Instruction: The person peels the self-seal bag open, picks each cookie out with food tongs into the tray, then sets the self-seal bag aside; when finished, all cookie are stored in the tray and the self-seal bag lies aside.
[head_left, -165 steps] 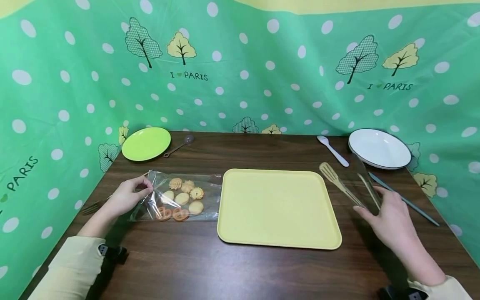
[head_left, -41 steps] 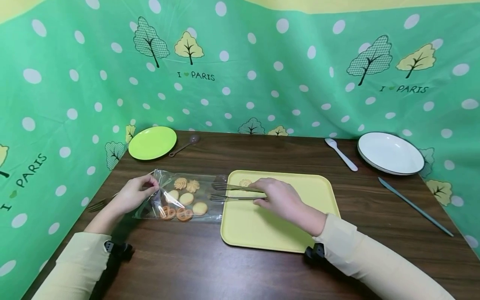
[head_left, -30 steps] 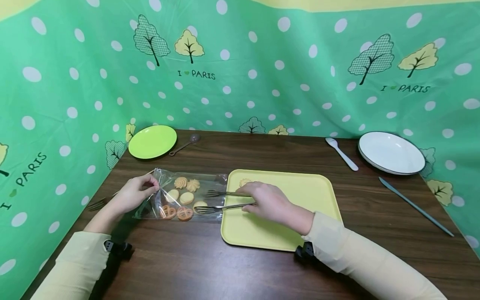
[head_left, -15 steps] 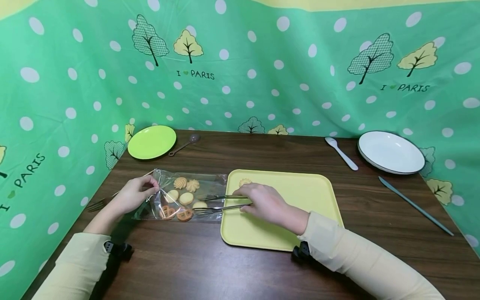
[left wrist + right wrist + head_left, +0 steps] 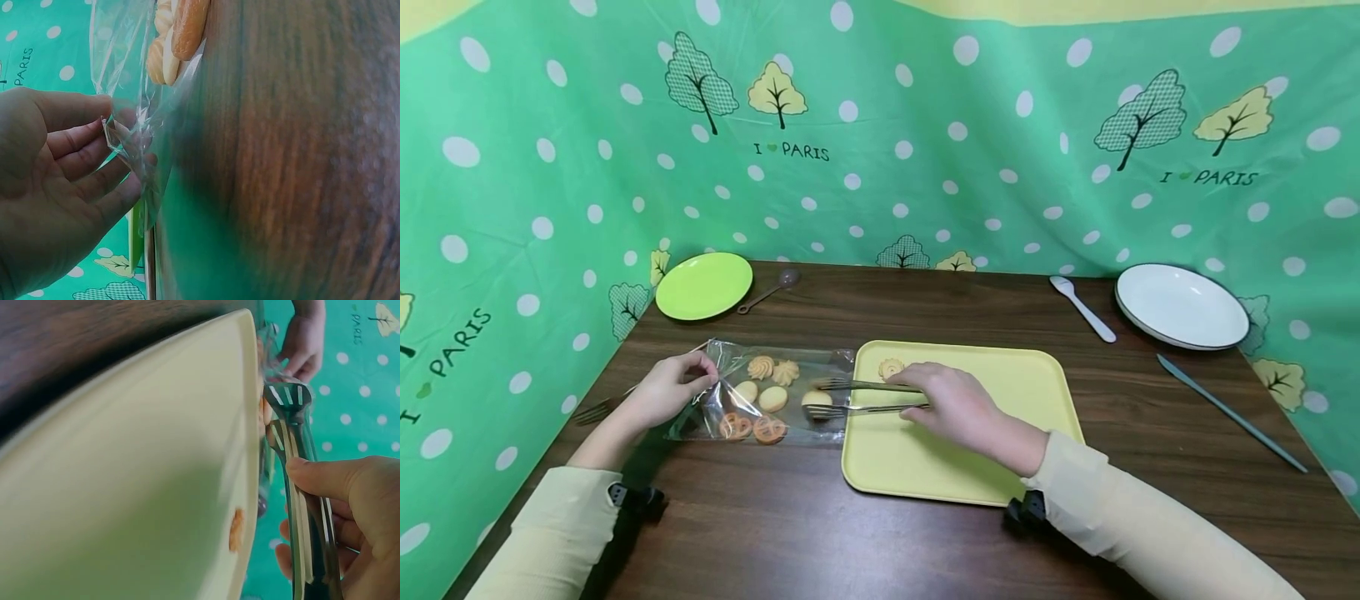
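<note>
My left hand (image 5: 666, 392) pinches the left end of a clear plastic bag (image 5: 823, 360) between thumb and fingers. Inside the bag are piped cookies (image 5: 761, 367), pale oval cookies (image 5: 772, 398) and pretzel-shaped cookies (image 5: 769, 430). Metal tongs (image 5: 876, 409), with slotted ends in the right wrist view, are gripped by my right hand (image 5: 958, 408) over the tray. Their tips lie at the bag's right end, on either side of one oval cookie (image 5: 817, 400). A piped cookie (image 5: 891, 367) rests at the upper left of the yellow tray (image 5: 876, 458).
Behind the bag are a green plate (image 5: 703, 287) and a brown spoon (image 5: 788, 277). A fork (image 5: 593, 412) lies partly behind my left forearm. At right are a white spoon (image 5: 1082, 307), a white dish (image 5: 1182, 305) and a blue-grey knife (image 5: 1232, 414).
The tongs came from the table's right side; one piped cookie has gone from bag to tray. Lately the tongs reached into the bag, and an oval cookie has shifted right between their tips.
</note>
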### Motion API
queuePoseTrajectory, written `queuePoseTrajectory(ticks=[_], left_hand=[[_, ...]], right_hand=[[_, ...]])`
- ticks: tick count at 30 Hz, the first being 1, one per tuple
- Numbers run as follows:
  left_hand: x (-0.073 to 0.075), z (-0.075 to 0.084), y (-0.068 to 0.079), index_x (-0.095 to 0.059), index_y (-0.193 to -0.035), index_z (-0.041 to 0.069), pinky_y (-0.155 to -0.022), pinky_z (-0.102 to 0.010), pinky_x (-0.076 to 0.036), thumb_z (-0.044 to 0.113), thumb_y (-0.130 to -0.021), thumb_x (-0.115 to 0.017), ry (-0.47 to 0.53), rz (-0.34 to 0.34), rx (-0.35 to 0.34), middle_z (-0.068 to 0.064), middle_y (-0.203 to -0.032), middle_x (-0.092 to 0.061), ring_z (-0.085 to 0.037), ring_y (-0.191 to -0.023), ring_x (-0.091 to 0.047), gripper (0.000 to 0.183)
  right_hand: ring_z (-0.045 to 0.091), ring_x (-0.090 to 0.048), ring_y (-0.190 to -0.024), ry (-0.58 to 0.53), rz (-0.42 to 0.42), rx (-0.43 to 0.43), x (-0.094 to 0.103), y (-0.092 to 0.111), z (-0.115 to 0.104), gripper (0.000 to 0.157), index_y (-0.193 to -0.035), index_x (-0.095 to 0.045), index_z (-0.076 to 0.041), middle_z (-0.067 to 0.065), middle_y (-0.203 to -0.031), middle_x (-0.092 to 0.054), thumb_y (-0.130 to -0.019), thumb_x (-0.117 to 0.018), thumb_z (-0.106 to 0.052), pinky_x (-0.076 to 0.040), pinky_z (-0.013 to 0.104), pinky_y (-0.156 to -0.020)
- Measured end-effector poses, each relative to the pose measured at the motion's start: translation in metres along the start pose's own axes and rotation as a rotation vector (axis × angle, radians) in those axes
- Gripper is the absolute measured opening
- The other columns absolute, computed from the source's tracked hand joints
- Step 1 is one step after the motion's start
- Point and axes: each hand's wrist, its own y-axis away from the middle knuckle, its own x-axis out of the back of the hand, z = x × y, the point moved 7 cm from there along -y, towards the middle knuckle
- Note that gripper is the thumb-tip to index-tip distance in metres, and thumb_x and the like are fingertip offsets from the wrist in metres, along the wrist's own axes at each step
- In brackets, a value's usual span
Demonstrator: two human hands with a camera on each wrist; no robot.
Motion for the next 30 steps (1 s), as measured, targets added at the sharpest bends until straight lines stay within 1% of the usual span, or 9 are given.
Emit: queuePoseTrajectory(ticks=[4, 9, 15, 19, 22, 27, 30], left_hand=[[0.000, 0.000, 0.001, -0.059, -0.097, 0.009, -0.076, -0.036, -0.041, 0.019, -0.094, -0.059, 0.002, -0.004, 0.010, -0.009, -0.099, -0.060, -0.026, -0.097, -0.053, 0.010], [0.000, 0.001, 0.001, -0.060, -0.098, 0.009, -0.077, -0.036, -0.041, 0.021, -0.095, -0.059, 0.002, -0.006, -0.003, -0.008, -0.099, -0.060, -0.026, -0.097, -0.054, 0.013], [-0.001, -0.001, 0.000, -0.060, -0.098, 0.010, -0.077, -0.036, -0.041, 0.021, -0.095, -0.058, 0.000, -0.010, 0.011, -0.009, -0.100, -0.060, -0.026, -0.098, -0.054, 0.012], [-0.002, -0.002, 0.000, -0.059, -0.100, 0.010, -0.077, -0.036, -0.041, 0.021, -0.095, -0.057, 0.001, -0.015, 0.028, -0.010, -0.102, -0.060, -0.027, -0.099, -0.053, 0.012], [-0.002, -0.002, 0.000, -0.059, -0.100, 0.010, -0.077, -0.037, -0.041, 0.021, -0.095, -0.057, 0.002, -0.016, 0.027, -0.010, -0.102, -0.059, -0.028, -0.099, -0.053, 0.012], [-0.002, -0.001, 0.000, -0.059, -0.100, 0.009, -0.077, -0.037, -0.041, 0.021, -0.095, -0.058, 0.002, -0.009, 0.030, -0.010, -0.102, -0.060, -0.028, -0.099, -0.053, 0.012], [-0.001, 0.001, 0.001, -0.059, -0.100, 0.009, -0.078, -0.037, -0.041, 0.022, -0.095, -0.058, 0.004, -0.011, 0.026, -0.010, -0.103, -0.060, -0.027, -0.100, -0.053, 0.014]], right_hand=[[0.019, -0.061, -0.109, -0.003, 0.049, -0.033, 0.016, 0.015, 0.013, 0.042, -0.118, -0.065, -0.020, 0.000, -0.116, -0.066, -0.078, -0.078, -0.023, -0.050, 0.041, -0.086], [0.021, -0.063, -0.106, 0.005, 0.108, -0.095, 0.037, 0.037, 0.033, 0.043, -0.117, -0.065, -0.018, 0.000, -0.114, -0.067, -0.077, -0.079, -0.022, -0.050, 0.042, -0.084], [0.023, -0.065, -0.101, 0.040, 0.151, -0.160, 0.053, 0.063, 0.063, 0.043, -0.117, -0.065, -0.016, 0.002, -0.112, -0.068, -0.077, -0.079, -0.021, -0.051, 0.043, -0.079], [0.026, -0.065, -0.101, 0.056, 0.155, -0.215, 0.055, 0.077, 0.081, 0.042, -0.116, -0.066, -0.015, 0.004, -0.112, -0.068, -0.076, -0.079, -0.020, -0.051, 0.045, -0.076], [0.028, -0.066, -0.098, 0.064, 0.149, -0.243, 0.054, 0.084, 0.091, 0.042, -0.116, -0.066, -0.014, 0.006, -0.112, -0.068, -0.076, -0.079, -0.019, -0.051, 0.046, -0.073], [0.029, -0.066, -0.095, 0.076, 0.129, -0.286, 0.049, 0.092, 0.103, 0.042, -0.116, -0.066, -0.014, 0.007, -0.114, -0.067, -0.077, -0.079, -0.020, -0.051, 0.046, -0.070], [0.029, -0.066, -0.095, 0.073, 0.118, -0.298, 0.048, 0.093, 0.107, 0.043, -0.117, -0.066, -0.014, 0.007, -0.115, -0.067, -0.077, -0.079, -0.021, -0.051, 0.046, -0.070]])
